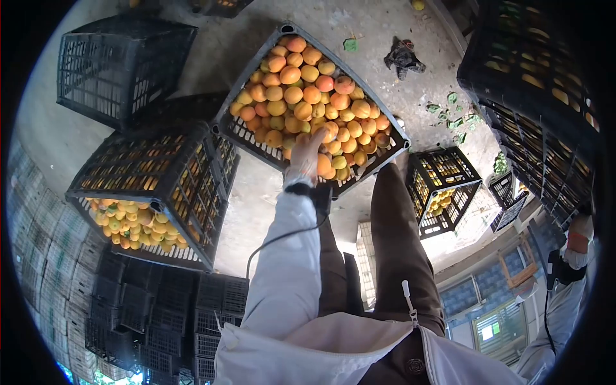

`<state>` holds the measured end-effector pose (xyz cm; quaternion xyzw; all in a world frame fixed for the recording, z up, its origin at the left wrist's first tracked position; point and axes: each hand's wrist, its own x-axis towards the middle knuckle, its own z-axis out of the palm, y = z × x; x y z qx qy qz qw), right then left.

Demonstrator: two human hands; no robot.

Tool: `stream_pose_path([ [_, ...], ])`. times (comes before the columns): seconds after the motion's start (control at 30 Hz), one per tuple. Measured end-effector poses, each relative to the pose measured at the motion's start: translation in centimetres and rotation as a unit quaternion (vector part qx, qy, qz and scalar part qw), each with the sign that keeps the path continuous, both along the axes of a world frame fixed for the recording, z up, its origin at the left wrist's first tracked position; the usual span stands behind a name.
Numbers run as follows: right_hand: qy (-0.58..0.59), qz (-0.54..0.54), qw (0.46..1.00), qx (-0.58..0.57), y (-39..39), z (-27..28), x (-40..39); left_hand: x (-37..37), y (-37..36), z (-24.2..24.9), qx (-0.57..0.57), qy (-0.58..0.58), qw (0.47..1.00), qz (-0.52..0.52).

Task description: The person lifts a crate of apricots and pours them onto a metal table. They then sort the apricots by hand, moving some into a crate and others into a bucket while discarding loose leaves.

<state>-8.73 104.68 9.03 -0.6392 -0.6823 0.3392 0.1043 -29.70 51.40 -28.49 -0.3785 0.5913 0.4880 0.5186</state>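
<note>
Head view, only one. Reaching with left hand (307, 159) into black crate (253, 149), over near side, down onto heap of orange-yellow fruit (293, 95). With left fingers bent, tips against fruit; cannot tell if clamped on one or just touching. Fruit all inside crate, piled against far walls, thinner toward near wall, with slots showing there. On left wrist, black band (298, 188) with dark cable (269, 240) hanging off, along pale sleeve (282, 263).

At far right edge, right hand (580, 232), near lower end of large slotted crate (536, 128), also with fruit behind slats. Partly lost in dark rim of lens; cannot tell if fingers together, apart or gripping.

Just left of middle crate, second fruit-filled crate (173, 163). Farther up left, another dark crate (96, 74). Right of dark trousers (399, 237), smaller-looking crate (444, 165), with fruit in it. On concrete floor (353, 19): scattered green leaves (454, 123), crumpled dark item (404, 59), too unclear to name. Lower left, stacked crates (163, 314). Lower right, window (500, 333).
</note>
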Motion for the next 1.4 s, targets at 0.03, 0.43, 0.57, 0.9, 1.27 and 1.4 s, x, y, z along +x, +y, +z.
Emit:
stream_pose_path([
  [0.03, 0.000, -0.003, 1.000, 0.000, 0.3, 0.1, 0.2, 0.6, -1.1, 0.4, 0.065, -0.049, 0.993, 0.081],
  [0.43, 0.008, -0.007, 1.000, -0.004, -0.1, -0.3, 0.4, -2.5, -3.2, 7.3, 0.364, -0.034, 0.926, 0.091],
  [0.57, 0.012, -0.008, 1.000, -0.002, 0.1, -0.5, 0.3, -2.3, -2.7, 6.9, 0.306, -0.073, 0.945, 0.096],
  [0.9, 0.011, -0.011, 1.000, 0.006, -0.2, -0.4, 0.0, -5.9, 5.1, 3.4, 0.008, 0.263, 0.923, -0.280],
  [1.27, 0.022, -0.018, 1.000, 0.013, 1.0, 0.0, 0.9, -10.7, 13.4, -3.9, -0.174, 0.235, 0.537, -0.791],
  [1.4, 0.025, -0.021, 0.999, 0.011, 1.1, 0.1, 0.8, -9.5, 12.7, -4.0, -0.187, 0.265, 0.527, -0.786],
])
